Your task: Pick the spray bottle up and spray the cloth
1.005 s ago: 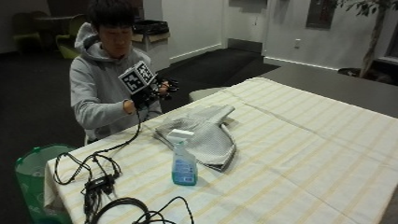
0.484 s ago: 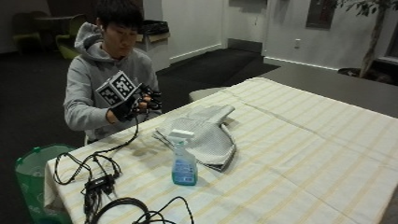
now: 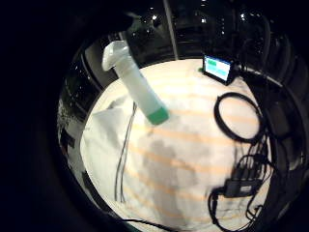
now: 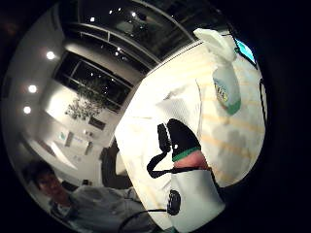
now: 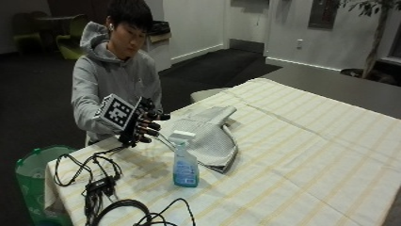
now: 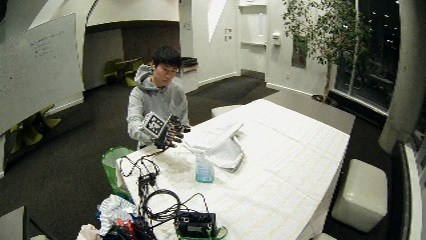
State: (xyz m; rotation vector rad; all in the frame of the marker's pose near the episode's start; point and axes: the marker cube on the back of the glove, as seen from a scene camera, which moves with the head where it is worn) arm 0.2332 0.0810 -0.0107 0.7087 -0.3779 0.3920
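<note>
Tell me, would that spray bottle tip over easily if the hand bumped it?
Probably. The spray bottle stands upright, tall and narrow on the striped tablecloth, so a nudge near its white trigger head could topple it. Blue liquid seems to fill much of it, which may steady its base somewhat.

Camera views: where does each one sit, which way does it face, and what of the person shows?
Outside view: across the table corner, facing the person; gloved right hand hovers near the spray bottle.
Wide outside view: farther back and higher, whole table and room.
Little finger side palm view: looks down at bottle, cloth, cables; no hand visible.
Thumb side palm view: looks out over a gloved fingertip; person's face shows.
All four share the bottle.
</note>
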